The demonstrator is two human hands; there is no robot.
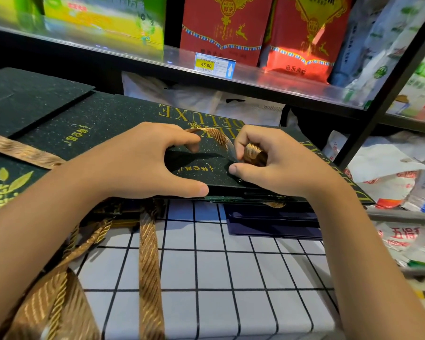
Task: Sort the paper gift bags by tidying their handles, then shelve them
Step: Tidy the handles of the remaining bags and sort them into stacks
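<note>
A stack of flat black glittery gift bags (113,119) with gold lettering lies on a grid-patterned cloth. On the top bag, my right hand (275,163) pinches a folded gold ribbon handle (253,153), and a loop of it (214,133) arches toward my left hand. My left hand (142,160) rests on that bag, its thumb at the near edge and its fingers curled by the ribbon loop. Loose gold ribbon handles (147,253) of other bags hang down at the lower left.
A white cloth with black grid lines (219,278) covers the surface under the bags. Dark blue bags (272,222) lie under the black ones. A shelf (255,77) above holds red boxes (221,28) and a price tag (214,65). White sacks (390,182) sit right.
</note>
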